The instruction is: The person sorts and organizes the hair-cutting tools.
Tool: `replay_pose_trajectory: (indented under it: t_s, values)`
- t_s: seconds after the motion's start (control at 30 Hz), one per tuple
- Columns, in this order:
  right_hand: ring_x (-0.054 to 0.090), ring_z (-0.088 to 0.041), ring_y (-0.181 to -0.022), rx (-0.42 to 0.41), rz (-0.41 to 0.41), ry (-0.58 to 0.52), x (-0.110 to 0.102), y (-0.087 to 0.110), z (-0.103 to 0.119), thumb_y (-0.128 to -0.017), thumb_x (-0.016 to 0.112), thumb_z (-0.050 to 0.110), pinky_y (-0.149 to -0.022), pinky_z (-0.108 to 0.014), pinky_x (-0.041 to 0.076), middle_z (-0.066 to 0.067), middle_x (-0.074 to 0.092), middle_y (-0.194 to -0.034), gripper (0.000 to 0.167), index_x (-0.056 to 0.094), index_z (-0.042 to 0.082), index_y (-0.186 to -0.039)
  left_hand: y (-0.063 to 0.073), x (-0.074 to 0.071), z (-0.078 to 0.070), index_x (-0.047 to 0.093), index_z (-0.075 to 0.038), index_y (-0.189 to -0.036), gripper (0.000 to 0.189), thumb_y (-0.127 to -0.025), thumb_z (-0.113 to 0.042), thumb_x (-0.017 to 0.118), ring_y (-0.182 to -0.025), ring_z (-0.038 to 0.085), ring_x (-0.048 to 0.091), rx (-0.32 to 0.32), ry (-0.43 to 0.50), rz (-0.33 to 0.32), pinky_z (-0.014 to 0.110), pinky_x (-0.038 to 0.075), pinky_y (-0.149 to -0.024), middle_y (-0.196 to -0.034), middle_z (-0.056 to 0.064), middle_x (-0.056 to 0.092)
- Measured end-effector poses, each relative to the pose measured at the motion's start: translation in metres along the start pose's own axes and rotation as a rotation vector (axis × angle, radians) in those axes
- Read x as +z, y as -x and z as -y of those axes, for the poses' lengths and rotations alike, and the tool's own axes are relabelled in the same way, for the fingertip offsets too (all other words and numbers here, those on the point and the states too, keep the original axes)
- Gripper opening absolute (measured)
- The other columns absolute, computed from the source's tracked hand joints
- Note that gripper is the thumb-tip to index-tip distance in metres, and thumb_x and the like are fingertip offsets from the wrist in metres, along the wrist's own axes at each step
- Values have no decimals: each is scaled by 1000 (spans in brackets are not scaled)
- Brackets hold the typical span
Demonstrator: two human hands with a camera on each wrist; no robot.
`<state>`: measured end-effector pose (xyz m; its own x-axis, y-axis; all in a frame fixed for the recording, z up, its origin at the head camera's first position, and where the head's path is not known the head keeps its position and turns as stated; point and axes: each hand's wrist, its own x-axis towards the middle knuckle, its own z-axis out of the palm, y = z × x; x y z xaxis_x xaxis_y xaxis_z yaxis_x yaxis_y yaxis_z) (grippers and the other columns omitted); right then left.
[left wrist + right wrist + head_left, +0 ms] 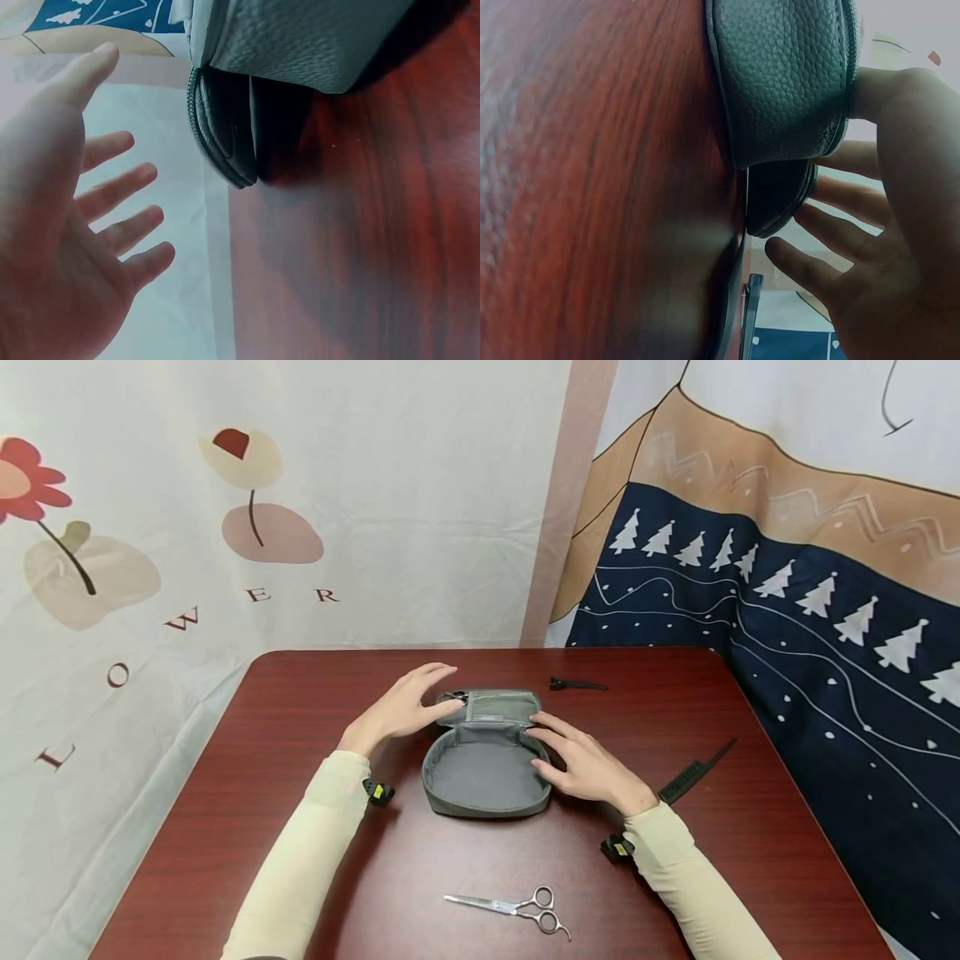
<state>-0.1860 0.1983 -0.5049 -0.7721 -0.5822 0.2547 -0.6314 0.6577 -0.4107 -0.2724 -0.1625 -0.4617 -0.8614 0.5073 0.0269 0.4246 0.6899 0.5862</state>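
Note:
An unzipped grey case (487, 768) lies spread on the table, its bare tray towards me and its lid (504, 707) folded back behind. Something small and shiny shows at the lid's left end, partly covered by my left thumb. My left hand (401, 703) hovers with spread fingers beside the lid; the left wrist view has it apart from the case. On the other side, my right hand (581, 762) reaches to the case's right edge. Its thumb touches the zipped rim (847, 90), with the other fingers loosely extended along the lid side.
Silver scissors (517, 910) lie in front of the case. A black tail comb (686, 781) rests beyond my right wrist, and a black hair clip (577, 684) lies near the back edge. Patterned curtains (420, 510) hang behind the red-brown table (300, 693).

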Motion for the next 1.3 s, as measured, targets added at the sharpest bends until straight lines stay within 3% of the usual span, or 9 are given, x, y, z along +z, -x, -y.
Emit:
replay_pose_trajectory:
  t_s: [0.4, 0.83, 1.03, 1.3]
  values:
    - [61, -37, -154, 14, 1, -6, 1, 0, -1, -108, 77, 26, -123, -58, 55, -18, 56, -170, 48, 70, 5, -150, 47, 9, -14, 43, -26, -175, 94, -97, -59, 84, -177, 37, 21, 27, -27, -54, 68, 33, -138, -184, 8, 35]
    - [59, -37, -157, 31, 11, -20, 1, 0, 1, -108, 77, 27, -125, -59, 54, -17, 55, -172, 49, 69, 5, -151, 93, 34, -31, 47, -21, -173, 106, -86, -58, 95, -175, 41, 28, 85, -56, -91, 66, 40, -135, -181, 10, 41]
    - [59, -37, -157, 28, 2, -29, 1, 0, 0, -107, 77, 26, -125, -58, 54, -17, 55, -172, 48, 70, 4, -150, 103, 45, -34, 50, -19, -172, 108, -83, -58, 98, -172, 37, 36, 85, -57, -126, 63, 43, -134, -179, 8, 44]
    - [60, -37, -155, 19, -6, -22, 3, 0, 0, -107, 76, 25, -123, -59, 55, -17, 55, -171, 47, 70, 4, -150, 106, 57, -31, 50, -18, -171, 109, -83, -61, 96, -161, 32, 51, 68, -78, -135, 58, 49, -130, -175, 5, 50]
